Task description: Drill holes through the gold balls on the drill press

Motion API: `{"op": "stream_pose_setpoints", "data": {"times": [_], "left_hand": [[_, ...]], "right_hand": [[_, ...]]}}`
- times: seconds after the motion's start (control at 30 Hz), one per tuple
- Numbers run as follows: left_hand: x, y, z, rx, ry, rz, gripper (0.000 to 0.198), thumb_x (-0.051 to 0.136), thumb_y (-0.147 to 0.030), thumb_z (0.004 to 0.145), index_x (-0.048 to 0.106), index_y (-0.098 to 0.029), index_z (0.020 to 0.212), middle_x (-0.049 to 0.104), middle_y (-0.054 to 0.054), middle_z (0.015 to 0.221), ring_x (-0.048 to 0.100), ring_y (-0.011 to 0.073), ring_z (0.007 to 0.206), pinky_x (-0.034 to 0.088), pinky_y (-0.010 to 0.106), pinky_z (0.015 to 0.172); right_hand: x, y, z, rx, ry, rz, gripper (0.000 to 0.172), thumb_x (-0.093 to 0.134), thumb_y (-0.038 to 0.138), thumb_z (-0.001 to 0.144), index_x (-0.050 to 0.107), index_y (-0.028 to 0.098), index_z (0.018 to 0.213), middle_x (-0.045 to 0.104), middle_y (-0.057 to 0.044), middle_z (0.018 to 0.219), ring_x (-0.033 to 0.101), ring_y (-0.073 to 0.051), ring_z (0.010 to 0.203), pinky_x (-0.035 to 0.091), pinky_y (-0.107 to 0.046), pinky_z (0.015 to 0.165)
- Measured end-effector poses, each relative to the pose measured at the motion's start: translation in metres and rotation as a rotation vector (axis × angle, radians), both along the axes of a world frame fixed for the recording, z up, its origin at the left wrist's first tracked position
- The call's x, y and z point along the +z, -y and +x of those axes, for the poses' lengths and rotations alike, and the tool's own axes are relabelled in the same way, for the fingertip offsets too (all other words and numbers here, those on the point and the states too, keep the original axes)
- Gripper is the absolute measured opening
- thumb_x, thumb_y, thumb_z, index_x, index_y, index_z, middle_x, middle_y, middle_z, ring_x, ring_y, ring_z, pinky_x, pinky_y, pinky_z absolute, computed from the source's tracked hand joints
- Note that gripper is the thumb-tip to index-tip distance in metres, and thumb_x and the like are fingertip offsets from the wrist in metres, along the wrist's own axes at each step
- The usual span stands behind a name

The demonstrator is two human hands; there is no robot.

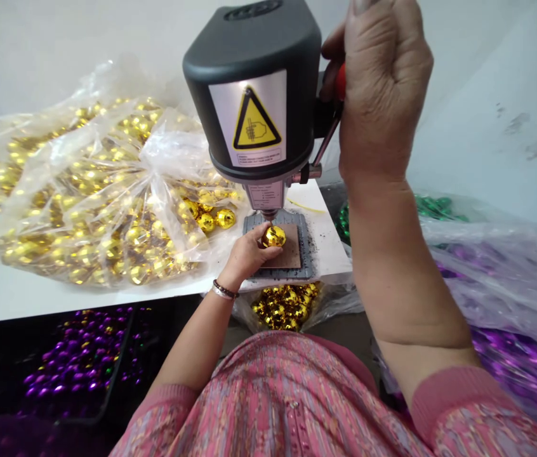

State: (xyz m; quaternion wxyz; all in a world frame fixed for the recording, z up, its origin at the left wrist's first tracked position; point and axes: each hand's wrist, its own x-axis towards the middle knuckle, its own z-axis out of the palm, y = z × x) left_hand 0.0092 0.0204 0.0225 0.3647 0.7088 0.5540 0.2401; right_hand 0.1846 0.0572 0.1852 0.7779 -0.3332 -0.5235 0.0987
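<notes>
On my head camera, the left hand (247, 255) pinches one gold mirrored ball (274, 237) under the bit of a benchtop drill press (249, 82), just above a brown pad (290, 247). The right hand (383, 95) closes around a red lever handle (340, 82). One yellow triangle warning label (255, 120) shows a hand symbol; its small print is unreadable. A clear plastic bag of gold balls (82, 190) fills the upper left; purple beads (75, 362) sit lower left.

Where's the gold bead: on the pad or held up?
Held up, it seems: the left hand grips the gold bead beneath the drill tip, above the brown pad. Pad contact: cannot tell.
</notes>
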Motion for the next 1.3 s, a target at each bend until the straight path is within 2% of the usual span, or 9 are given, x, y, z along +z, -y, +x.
{"op": "stream_pose_setpoints", "data": {"times": [0.1, 0.23, 0.33, 0.43, 0.57, 0.7, 0.9, 1.17, 1.3], "left_hand": [[-0.003, -0.001, -0.001, 0.008, 0.013, -0.033, 0.071, 0.081, -0.030, 0.071, 0.063, -0.018, 0.138, 0.075, 0.004, 0.094, 0.068, 0.0215, 0.090, 0.051, 0.030, 0.085], [-0.011, -0.002, -0.003, -0.020, -0.004, -0.023, 0.071, 0.078, -0.034, 0.074, 0.060, -0.020, 0.141, 0.075, 0.002, 0.099, 0.067, 0.0197, 0.092, 0.051, 0.029, 0.086], [-0.015, -0.003, -0.003, -0.025, -0.007, -0.010, 0.069, 0.078, -0.033, 0.074, 0.061, -0.019, 0.139, 0.075, 0.003, 0.104, 0.068, 0.0200, 0.093, 0.051, 0.028, 0.086], [-0.015, -0.002, -0.003, -0.024, 0.013, 0.000, 0.069, 0.078, -0.032, 0.075, 0.061, -0.017, 0.140, 0.076, 0.006, 0.106, 0.068, 0.0209, 0.093, 0.051, 0.029, 0.086], [-0.012, 0.000, -0.002, -0.028, 0.018, 0.001, 0.065, 0.078, -0.031, 0.075, 0.063, -0.018, 0.137, 0.076, 0.005, 0.104, 0.068, 0.0205, 0.090, 0.051, 0.030, 0.086], [-0.009, 0.001, -0.001, -0.021, 0.003, -0.001, 0.064, 0.078, -0.030, 0.075, 0.063, -0.017, 0.136, 0.076, 0.005, 0.104, 0.068, 0.0209, 0.091, 0.051, 0.031, 0.087], [-0.006, 0.003, 0.000, -0.031, 0.014, -0.010, 0.060, 0.078, -0.030, 0.076, 0.064, -0.016, 0.133, 0.076, 0.006, 0.105, 0.068, 0.0215, 0.091, 0.050, 0.030, 0.084], [-0.008, 0.002, 0.000, -0.033, 0.018, -0.012, 0.057, 0.078, -0.030, 0.076, 0.065, -0.018, 0.130, 0.076, 0.003, 0.107, 0.067, 0.0200, 0.092, 0.049, 0.027, 0.081], [-0.010, 0.003, 0.000, -0.027, 0.054, -0.035, 0.060, 0.078, -0.029, 0.076, 0.064, -0.019, 0.133, 0.076, 0.002, 0.107, 0.067, 0.0182, 0.092, 0.049, 0.025, 0.082]], "right_hand": [[-0.003, 0.022, -0.001, 0.042, 0.066, -0.027, 0.024, 0.044, 0.027, 0.098, 0.056, 0.015, 0.080, 0.045, 0.007, 0.063, 0.048, 0.000, 0.057, 0.037, -0.017, 0.059], [-0.022, 0.053, 0.001, 0.160, 0.095, 0.069, 0.017, 0.050, 0.022, 0.095, 0.066, 0.020, 0.099, 0.053, 0.007, 0.075, 0.055, 0.001, 0.067, 0.044, -0.015, 0.064], [-0.043, 0.068, 0.004, 0.272, 0.118, 0.060, 0.026, 0.055, 0.026, 0.093, 0.065, 0.030, 0.117, 0.053, 0.007, 0.071, 0.055, -0.002, 0.064, 0.050, -0.017, 0.064], [-0.061, 0.077, 0.002, 0.204, 0.130, -0.014, 0.028, 0.056, 0.033, 0.093, 0.065, 0.036, 0.119, 0.055, 0.006, 0.069, 0.054, -0.004, 0.062, 0.058, -0.022, 0.071], [-0.076, 0.082, -0.003, 0.065, 0.119, -0.082, 0.023, 0.056, 0.038, 0.093, 0.069, 0.033, 0.110, 0.055, 0.005, 0.066, 0.058, -0.006, 0.063, 0.056, -0.026, 0.071], [-0.083, 0.082, -0.005, -0.008, 0.149, -0.049, 0.022, 0.055, 0.039, 0.094, 0.069, 0.030, 0.107, 0.058, 0.005, 0.067, 0.056, -0.005, 0.062, 0.052, -0.024, 0.066], [-0.096, 0.082, -0.005, -0.090, 0.165, 0.002, 0.018, 0.058, 0.034, 0.092, 0.069, 0.028, 0.106, 0.070, 0.003, 0.085, 0.068, -0.008, 0.078, 0.057, -0.028, 0.076], [-0.106, 0.090, -0.006, -0.109, 0.145, -0.009, 0.018, 0.060, 0.028, 0.090, 0.068, 0.028, 0.106, 0.068, 0.002, 0.080, 0.072, -0.013, 0.087, 0.062, -0.036, 0.087], [-0.107, 0.086, -0.009, -0.071, 0.101, 0.044, 0.018, 0.058, 0.027, 0.091, 0.068, 0.030, 0.105, 0.065, 0.003, 0.077, 0.067, -0.010, 0.073, 0.062, -0.034, 0.086]]}}
